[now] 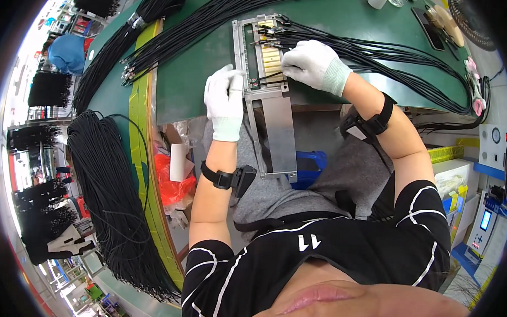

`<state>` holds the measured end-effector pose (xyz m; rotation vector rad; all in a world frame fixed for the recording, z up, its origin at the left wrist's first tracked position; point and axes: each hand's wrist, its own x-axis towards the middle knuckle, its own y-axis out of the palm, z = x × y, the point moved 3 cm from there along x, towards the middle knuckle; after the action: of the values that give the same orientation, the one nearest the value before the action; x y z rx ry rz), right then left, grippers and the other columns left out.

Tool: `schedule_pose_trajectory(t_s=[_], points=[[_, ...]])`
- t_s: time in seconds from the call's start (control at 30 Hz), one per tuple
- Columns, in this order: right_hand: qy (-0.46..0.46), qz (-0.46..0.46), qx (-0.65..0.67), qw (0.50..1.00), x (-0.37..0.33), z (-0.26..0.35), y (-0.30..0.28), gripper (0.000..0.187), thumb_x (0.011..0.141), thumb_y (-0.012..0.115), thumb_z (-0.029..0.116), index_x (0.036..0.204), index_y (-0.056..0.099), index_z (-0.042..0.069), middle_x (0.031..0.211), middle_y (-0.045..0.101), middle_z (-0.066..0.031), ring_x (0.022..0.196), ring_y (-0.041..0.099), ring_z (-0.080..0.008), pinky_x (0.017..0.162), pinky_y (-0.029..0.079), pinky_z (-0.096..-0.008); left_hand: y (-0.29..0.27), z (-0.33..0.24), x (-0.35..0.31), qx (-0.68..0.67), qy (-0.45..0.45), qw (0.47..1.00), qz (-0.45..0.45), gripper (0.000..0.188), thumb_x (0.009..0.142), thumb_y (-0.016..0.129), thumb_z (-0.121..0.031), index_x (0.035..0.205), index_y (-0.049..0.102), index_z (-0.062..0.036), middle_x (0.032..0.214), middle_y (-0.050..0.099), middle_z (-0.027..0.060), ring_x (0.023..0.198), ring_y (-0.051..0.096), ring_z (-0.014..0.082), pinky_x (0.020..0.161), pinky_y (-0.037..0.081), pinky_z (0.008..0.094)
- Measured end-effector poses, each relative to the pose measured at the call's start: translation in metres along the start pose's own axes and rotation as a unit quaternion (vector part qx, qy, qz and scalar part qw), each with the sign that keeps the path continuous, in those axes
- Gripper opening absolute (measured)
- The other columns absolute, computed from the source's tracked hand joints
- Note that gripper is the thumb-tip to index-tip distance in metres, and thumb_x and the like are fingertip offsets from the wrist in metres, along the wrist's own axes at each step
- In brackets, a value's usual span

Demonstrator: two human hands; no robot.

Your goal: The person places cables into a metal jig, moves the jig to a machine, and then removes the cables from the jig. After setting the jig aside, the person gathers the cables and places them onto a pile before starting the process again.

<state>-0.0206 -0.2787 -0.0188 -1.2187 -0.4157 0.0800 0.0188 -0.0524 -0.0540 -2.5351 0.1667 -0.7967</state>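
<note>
Flanking the metal fixture point(273, 94), black cables point(347, 42), tied bundle point(113, 44), phone point(428, 29) beyond

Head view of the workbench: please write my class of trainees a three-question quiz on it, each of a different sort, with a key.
1. True or false: the left hand and the right hand are both gloved in white.
2. What colour are the blocks in the metal fixture? A) red B) yellow C) blue
3. Which hand is nearer the red plastic bag?

Key: 1. True. 2. B. 3. The left.
</note>
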Motion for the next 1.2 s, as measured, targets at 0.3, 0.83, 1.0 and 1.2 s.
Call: schedule_pose_trajectory(t_s=[0.3,0.83,1.0,1.2], points=[[0.031,-0.077,-0.095,0.992,0.005,-0.018,-0.006,0.014,0.082,0.069,0.028,0.083,0.067,0.014,0.081,0.063,-0.0033,0.088,0.060,-0.0255,0.078,0.048,-0.0395,0.019,-0.035,0.002,0.250,0.200,0.942,0.102,0.037,0.073,0.076,-0.044,0.105,0.076,-0.0268,0.124,0.060,0.0230,0.122,0.049,0.0411,0.108,0.032,0.0501],[-0.087,-0.096,-0.006,0.992,0.009,0.021,0.006,0.015,0.079,0.072,0.029,0.087,0.067,0.018,0.087,0.063,-0.0012,0.093,0.057,-0.0247,0.081,0.045,-0.0375,0.019,-0.014,0.012,0.007,0.085,0.996,0.020,0.016,0.082,0.072,-0.015,0.078,0.064,-0.0025,0.115,0.066,0.0164,0.114,0.055,0.0337,0.097,0.044,0.0415],[-0.042,-0.015,0.019,0.999,0.012,0.023,0.007,0.019,0.078,0.072,0.033,0.089,0.068,0.018,0.085,0.063,-0.0027,0.090,0.058,-0.0260,0.080,0.046,-0.0382,0.019,-0.019,0.011,-0.025,0.098,0.994,0.038,0.012,0.080,0.073,-0.009,0.075,0.065,-0.0022,0.113,0.068,0.0147,0.114,0.056,0.0311,0.095,0.045,0.0399],[-0.055,-0.053,0.090,0.993,0.005,0.014,0.011,0.018,0.079,0.072,0.031,0.089,0.068,0.017,0.082,0.065,-0.0054,0.086,0.061,-0.0284,0.078,0.048,-0.0408,0.018,-0.023,0.012,-0.020,0.108,0.993,0.042,0.013,0.080,0.073,-0.009,0.072,0.066,-0.0020,0.113,0.068,0.0141,0.114,0.055,0.0301,0.095,0.045,0.0383]])
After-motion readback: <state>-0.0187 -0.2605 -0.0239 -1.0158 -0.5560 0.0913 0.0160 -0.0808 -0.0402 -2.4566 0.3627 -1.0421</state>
